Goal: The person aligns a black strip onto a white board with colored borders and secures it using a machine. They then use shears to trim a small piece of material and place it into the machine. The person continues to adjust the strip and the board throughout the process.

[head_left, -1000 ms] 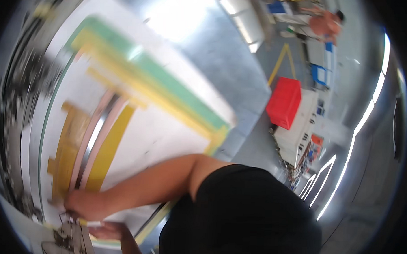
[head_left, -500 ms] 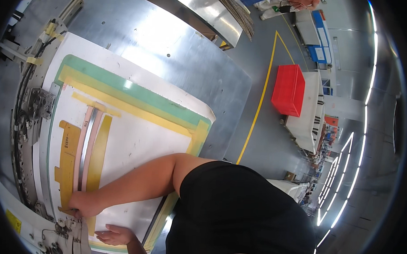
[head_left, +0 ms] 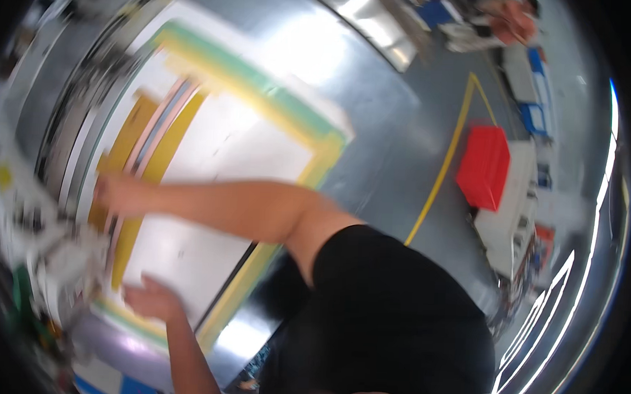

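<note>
A white board (head_left: 212,165) with a green and yellow taped border lies flat on the metal table. Long strips run along it: a mustard-yellow plate (head_left: 131,138), a pink-edged dark slot (head_left: 167,114) and a second yellow strip (head_left: 175,136). My right hand (head_left: 124,194) is closed over the lower part of the yellow plate and slot, blurred; what its fingers hold is hidden. Nearer me, my left hand (head_left: 152,299) hovers by the strips' lower end, fingers spread, holding nothing. A white machine head (head_left: 69,272) stands just left of both hands.
The shiny metal table (head_left: 300,50) extends beyond the board. A red crate (head_left: 485,167) rests by a pale bench (head_left: 513,211) to the right, past a yellow floor line (head_left: 445,167). A person (head_left: 509,23) is far off at upper right.
The whole view has shifted and blurred, with the board now higher and further right. My right hand has moved up along the yellow plate, away from the machine head. My left hand stays open.
</note>
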Demonstrator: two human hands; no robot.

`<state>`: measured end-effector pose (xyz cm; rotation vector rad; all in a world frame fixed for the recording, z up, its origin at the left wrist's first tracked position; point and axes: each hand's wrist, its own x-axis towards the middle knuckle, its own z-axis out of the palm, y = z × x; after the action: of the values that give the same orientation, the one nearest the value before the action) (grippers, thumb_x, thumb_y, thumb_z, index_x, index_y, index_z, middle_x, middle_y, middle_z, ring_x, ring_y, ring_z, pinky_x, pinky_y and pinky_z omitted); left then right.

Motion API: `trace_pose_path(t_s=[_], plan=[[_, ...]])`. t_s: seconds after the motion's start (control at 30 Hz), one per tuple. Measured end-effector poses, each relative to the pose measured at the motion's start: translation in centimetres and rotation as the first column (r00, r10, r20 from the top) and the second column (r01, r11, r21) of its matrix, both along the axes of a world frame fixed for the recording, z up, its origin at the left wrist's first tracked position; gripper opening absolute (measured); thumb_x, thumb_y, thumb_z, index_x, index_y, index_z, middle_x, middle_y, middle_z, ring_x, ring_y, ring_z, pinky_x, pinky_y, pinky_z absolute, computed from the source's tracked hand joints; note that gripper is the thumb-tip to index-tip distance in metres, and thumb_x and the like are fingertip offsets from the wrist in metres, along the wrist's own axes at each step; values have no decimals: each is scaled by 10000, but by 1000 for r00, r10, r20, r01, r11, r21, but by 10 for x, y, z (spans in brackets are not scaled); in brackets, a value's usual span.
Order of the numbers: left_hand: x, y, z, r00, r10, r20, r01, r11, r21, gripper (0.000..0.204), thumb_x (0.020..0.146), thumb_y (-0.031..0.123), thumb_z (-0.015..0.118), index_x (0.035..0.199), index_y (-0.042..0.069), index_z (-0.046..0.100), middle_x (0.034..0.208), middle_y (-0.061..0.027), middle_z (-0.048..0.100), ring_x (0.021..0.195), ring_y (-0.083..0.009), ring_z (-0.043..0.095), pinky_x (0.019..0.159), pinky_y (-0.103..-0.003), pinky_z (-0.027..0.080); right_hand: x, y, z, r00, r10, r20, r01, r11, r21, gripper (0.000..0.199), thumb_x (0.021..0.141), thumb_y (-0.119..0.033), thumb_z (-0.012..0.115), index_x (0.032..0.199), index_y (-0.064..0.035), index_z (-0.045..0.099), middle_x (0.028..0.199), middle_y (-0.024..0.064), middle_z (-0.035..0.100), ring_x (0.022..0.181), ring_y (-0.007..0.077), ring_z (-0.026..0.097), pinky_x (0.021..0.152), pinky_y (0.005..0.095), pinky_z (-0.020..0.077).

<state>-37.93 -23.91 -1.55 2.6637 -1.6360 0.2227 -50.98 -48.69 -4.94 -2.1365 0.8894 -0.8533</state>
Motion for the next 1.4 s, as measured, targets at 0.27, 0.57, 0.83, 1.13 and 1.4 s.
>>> trace_pose_path(t_s=[0.27,0.57,0.83,1.13,1.4], plan=[[-27,4,9,996,83,-24,-86,986,-145,791,963,514,634,1505,-29,442,1496,-367,427,1417,-530,364,1188,-611,248,-88,45,96,952,-91,-292,147,974,174,389,1058,-385,513,1201,-42,628,1083,231,722,1021,437,676,876,521,524],[-33,25,14,964,-235,-123,189,935,-301,647,923,430,693,1447,75,557,1487,-284,488,1384,-474,444,1170,-569,315,-50,62,100,898,-51,-437,11,995,-94,277,932,-230,689,1050,9,766,949,204,747,879,362,708,820,440,561],[-30,19,14,967,-234,-103,196,938,-287,617,915,448,689,1387,64,590,1433,-260,530,1371,-443,454,1149,-592,311,-43,60,84,943,-98,-319,25,974,-224,356,904,-303,708,1061,11,767,955,243,747,885,387,716,818,441,559],[-32,17,19,968,-205,-144,161,949,-270,563,898,439,707,1301,54,624,1347,-235,562,1255,-408,503,1077,-567,348,-37,44,71,994,-7,-107,-7,991,-131,364,891,-311,716,1054,9,775,942,235,756,868,331,724,821,414,552],[-33,19,19,979,-176,-101,148,960,-238,565,914,418,701,1355,77,607,1302,-166,576,1250,-365,509,1087,-514,353,-37,43,72,993,-48,-107,30,987,-156,328,890,-293,714,1028,-4,784,950,208,764,877,309,732,812,396,556]])
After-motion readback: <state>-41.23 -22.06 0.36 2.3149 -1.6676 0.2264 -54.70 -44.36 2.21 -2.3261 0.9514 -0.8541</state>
